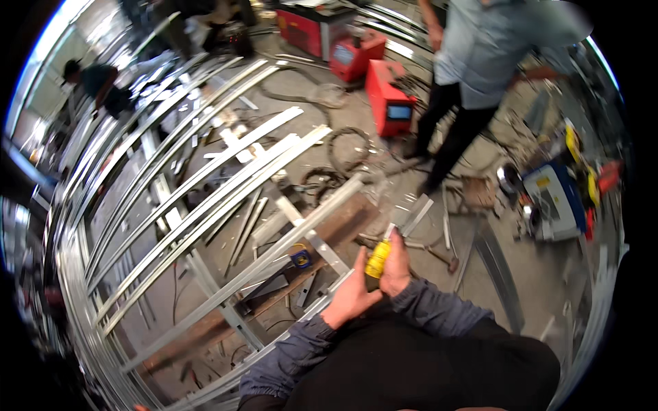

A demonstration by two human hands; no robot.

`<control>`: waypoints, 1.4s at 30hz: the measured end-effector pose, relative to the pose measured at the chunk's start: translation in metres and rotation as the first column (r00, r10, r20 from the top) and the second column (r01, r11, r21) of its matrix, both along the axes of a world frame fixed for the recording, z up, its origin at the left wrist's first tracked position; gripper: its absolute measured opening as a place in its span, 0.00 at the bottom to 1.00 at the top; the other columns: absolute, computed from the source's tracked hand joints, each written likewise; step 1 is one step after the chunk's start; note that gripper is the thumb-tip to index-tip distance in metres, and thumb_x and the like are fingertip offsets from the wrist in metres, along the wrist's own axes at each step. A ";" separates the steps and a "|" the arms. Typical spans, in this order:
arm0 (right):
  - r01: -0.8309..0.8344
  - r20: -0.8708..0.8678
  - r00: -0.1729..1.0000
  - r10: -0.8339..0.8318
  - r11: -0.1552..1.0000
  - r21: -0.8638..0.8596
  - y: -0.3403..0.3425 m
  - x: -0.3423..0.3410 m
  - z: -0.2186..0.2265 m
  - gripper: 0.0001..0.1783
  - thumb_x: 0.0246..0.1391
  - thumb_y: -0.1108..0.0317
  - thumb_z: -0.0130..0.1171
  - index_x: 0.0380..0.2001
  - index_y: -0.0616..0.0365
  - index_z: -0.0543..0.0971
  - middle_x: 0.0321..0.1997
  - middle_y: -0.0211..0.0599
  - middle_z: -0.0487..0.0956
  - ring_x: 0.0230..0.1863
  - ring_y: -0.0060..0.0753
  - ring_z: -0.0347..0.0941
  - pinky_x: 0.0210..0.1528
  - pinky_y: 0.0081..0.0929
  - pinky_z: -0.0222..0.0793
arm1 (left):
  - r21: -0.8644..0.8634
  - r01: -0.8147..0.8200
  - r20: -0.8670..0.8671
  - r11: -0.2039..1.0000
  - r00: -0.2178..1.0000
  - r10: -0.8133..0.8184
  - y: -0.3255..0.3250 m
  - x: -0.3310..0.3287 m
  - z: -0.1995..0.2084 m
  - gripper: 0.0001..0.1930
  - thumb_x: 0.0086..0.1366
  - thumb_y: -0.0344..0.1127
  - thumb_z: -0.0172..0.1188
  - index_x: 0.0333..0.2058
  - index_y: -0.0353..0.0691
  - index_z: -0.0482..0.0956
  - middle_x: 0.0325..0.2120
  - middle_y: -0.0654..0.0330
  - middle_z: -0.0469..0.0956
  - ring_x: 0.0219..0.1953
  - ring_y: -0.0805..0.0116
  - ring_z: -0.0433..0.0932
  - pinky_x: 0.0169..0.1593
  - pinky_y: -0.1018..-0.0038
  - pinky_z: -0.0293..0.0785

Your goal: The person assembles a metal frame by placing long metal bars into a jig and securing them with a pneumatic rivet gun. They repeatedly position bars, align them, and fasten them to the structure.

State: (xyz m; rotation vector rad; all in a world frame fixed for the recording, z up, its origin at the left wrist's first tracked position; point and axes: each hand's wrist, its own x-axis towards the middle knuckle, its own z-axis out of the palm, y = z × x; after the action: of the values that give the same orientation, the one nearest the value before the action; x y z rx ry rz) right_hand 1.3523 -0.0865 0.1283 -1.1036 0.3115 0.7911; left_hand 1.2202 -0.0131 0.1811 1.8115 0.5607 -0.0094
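Note:
A short yellow ribbed object with a pale tip (pixel 378 259) is between my hands, in front of my body; its kind is too blurred to tell. My right hand (pixel 395 266) is closed along its right side. Just to its left is my left hand (pixel 351 296), fingers stretched upward and thumb apart; whether it touches the object is unclear. Beyond my hands lies a flat grey metal strip (pixel 415 215). Left of them, a blue and black tape measure (pixel 300 257) rests by the metal frame (pixel 264 276).
Long pale metal bars (pixel 226 168) fill the left side. Red machines (pixel 391 99) stand ahead, near a person in a light shirt (pixel 480 65). A hammer (pixel 445 259) lies right of my hands, with a blue and white machine (pixel 558 202) farther right. Another person (pixel 103 85) bends at far left.

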 end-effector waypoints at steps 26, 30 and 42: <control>-0.209 0.119 0.976 0.180 0.926 0.316 -0.003 0.003 -0.006 0.38 0.69 0.55 0.67 0.73 0.53 0.61 0.61 0.27 0.71 0.63 0.23 0.66 0.69 0.27 0.63 | -0.637 0.022 -0.158 0.771 0.975 -0.158 0.053 0.035 0.011 0.65 0.57 0.18 0.66 0.79 0.39 0.22 0.67 0.51 0.65 0.62 0.62 0.72 0.62 0.69 0.73; -0.172 0.021 0.984 0.175 0.929 0.328 0.002 0.001 0.010 0.37 0.71 0.55 0.65 0.74 0.54 0.60 0.62 0.27 0.70 0.64 0.22 0.65 0.69 0.26 0.64 | -0.717 0.004 -0.138 0.697 0.979 -0.148 0.068 0.025 -0.004 0.67 0.56 0.17 0.64 0.79 0.44 0.19 0.69 0.48 0.63 0.61 0.60 0.73 0.60 0.66 0.76; -0.065 -0.234 0.961 0.147 0.944 0.324 -0.001 -0.022 0.003 0.35 0.72 0.58 0.65 0.74 0.52 0.61 0.63 0.26 0.72 0.65 0.23 0.67 0.70 0.28 0.64 | -0.200 0.291 -0.085 0.936 0.946 -0.313 0.086 0.065 -0.172 0.31 0.74 0.46 0.60 0.70 0.38 0.68 0.57 0.54 0.81 0.54 0.52 0.83 0.60 0.64 0.78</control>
State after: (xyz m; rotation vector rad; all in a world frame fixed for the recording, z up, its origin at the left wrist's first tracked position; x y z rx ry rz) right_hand 1.3305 -0.0871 0.1312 -0.7230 0.3301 1.0451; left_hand 1.2848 0.0728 0.0094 1.7053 0.3433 -0.3679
